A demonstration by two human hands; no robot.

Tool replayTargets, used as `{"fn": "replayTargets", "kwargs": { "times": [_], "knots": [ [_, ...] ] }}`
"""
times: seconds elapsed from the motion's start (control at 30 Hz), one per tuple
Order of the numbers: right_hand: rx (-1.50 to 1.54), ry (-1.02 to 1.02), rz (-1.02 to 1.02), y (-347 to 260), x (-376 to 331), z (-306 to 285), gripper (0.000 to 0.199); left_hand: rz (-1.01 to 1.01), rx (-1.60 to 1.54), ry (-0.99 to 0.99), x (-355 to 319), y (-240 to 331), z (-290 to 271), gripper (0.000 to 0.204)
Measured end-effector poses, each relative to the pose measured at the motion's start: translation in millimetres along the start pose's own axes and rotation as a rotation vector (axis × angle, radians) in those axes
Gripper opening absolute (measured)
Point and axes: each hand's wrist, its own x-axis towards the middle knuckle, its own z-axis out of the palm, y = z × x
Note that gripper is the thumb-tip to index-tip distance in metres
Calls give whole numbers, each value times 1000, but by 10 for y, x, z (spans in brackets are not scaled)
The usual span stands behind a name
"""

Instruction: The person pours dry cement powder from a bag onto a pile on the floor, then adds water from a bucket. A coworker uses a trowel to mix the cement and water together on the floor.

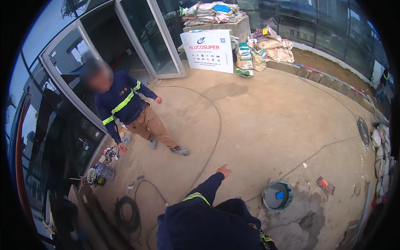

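Note:
My left hand [224, 171] reaches forward over the bare concrete floor from a dark blue sleeve with a reflective band. It holds nothing that I can see; its fingers look loosely bent and a little apart. My right arm stays low at the bottom edge, and its hand is out of view. To the right of my left hand stands a dark bucket [264, 196] of grey wet mix, with a small blue object [279, 195] inside. A flat trowel with an orange handle [326, 186] lies on the floor beyond the bucket.
A co-worker [125, 100] stands front left by open glass doors [166, 46]. Coiled black hose [127, 213] and a cable coil [363, 131] lie on the floor [266, 112]. Sacks [271, 46], a white sign board [207, 52] and containers [104, 171] stand around the edges.

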Motion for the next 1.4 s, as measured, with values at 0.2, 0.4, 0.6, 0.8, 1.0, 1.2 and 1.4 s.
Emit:
{"fn": "replayTargets", "kwargs": {
  "times": [0.2,0.4,0.6,0.8,1.0,1.2,1.4],
  "knots": [
    [52,134,-582,-2489,-1719,-548,73,172,128,-283,-444,68,325,76],
    [516,46,-1740,-3603,-3835,-759,88,9,338,-225,-818,-524,393,85],
    [632,-30,-1061,-2605,-2763,-468,80,-96,279,-239,-732,-1323,423,68],
    [-110,43,33,-335,-1515,786,51,-91,269,-415,-630,-1215,469,47],
    [312,72,-1,890,-1331,1151,30,30,382,-451,-469,-624,519,45],
    [277,258,-180,1946,-992,799,12,138,463,-581,162,-52,854,47],
    [958,573,-239,439,-629,827,13,258,414,-598,1045,837,1104,47]
  ]
}}
